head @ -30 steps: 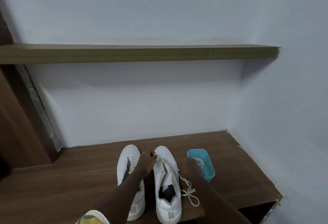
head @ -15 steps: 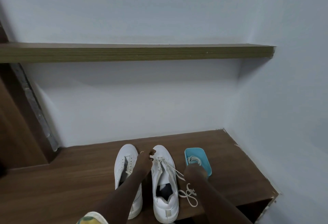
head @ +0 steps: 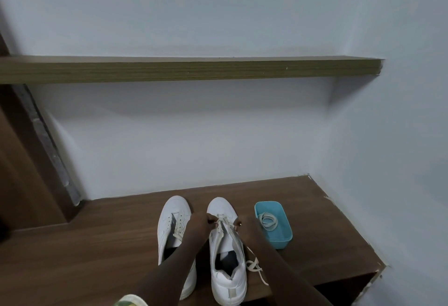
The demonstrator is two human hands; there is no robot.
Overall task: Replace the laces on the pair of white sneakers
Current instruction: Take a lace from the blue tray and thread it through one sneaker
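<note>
– White sneakers (head: 228,279): position?
– Side by side on wooden bench (head: 97,245), toes to the wall (head: 194,148). Sneaker on view's right is under both hands.
– Lace (head: 253,265)?
– Threaded at the toe-end eyelets; loose end lies on the bench beside the heel.
– Left hand (head: 200,224)?
– Fingertips pinched on the lace at the toe-end eyelets. Forearm crosses the second sneaker (head: 169,220).
– Right hand (head: 247,228)?
– Fingers curled, gripping the lace on the shoe's outer side.
– Surroundings?
– Blue tray (head: 281,239) just right of the shoes, holding coiled laces (head: 268,219). Wooden shelf (head: 194,69) on the wall above.
</note>
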